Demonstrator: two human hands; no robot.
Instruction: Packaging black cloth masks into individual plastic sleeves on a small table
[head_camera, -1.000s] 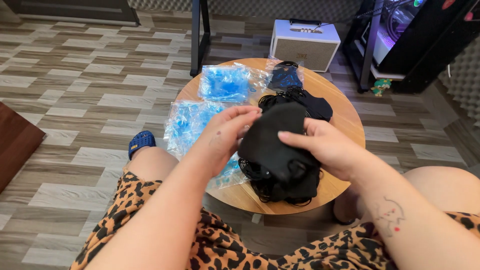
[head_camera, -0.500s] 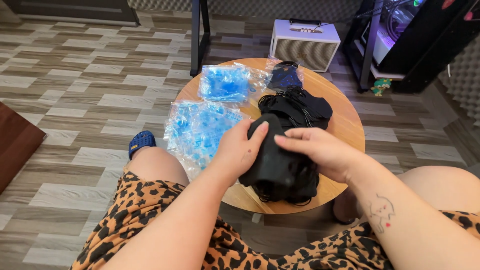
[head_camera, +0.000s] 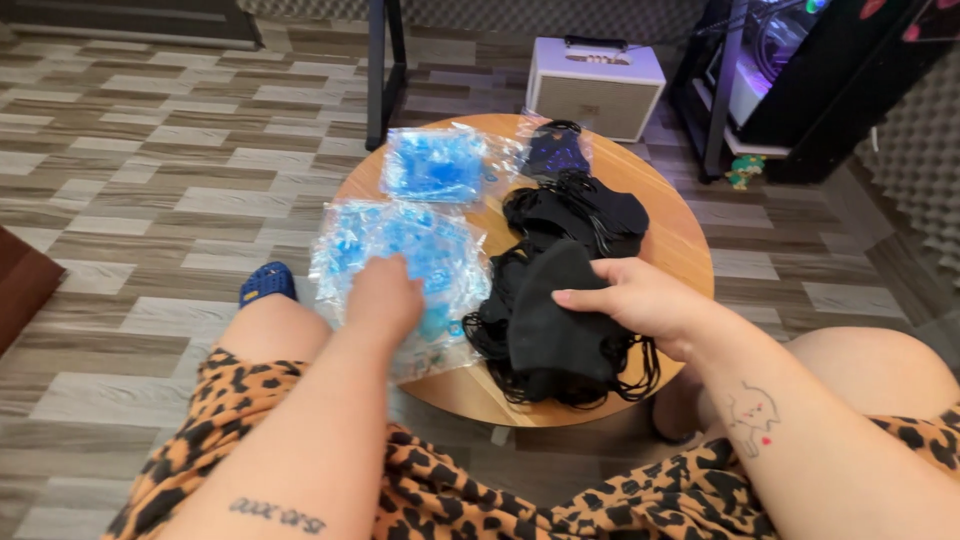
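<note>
The left hand (head_camera: 383, 298) lies flat and open on clear crinkly plastic bags (head_camera: 400, 250), holding them down. The right hand (head_camera: 640, 300) has its grip closed on a soft black cloth mask (head_camera: 555, 325) above the round wooden worktop (head_camera: 680, 240).

Two hands: left hand (head_camera: 385, 298), right hand (head_camera: 645, 300). One round wooden table (head_camera: 680, 240). Clear blue-tinted plastic packets in two groups: far stack (head_camera: 436, 165), near pile (head_camera: 400, 245); exact packet count per group unreadable. One dark packet (head_camera: 555, 150) at far edge. Black masks in two heaps: far heap (head_camera: 580, 212), near heap (head_camera: 555, 335); single-mask count unreadable, loops tangled. One white box speaker (head_camera: 595, 88) on floor. One blue shoe (head_camera: 266, 283). One dark table leg (head_camera: 378, 70).
</note>
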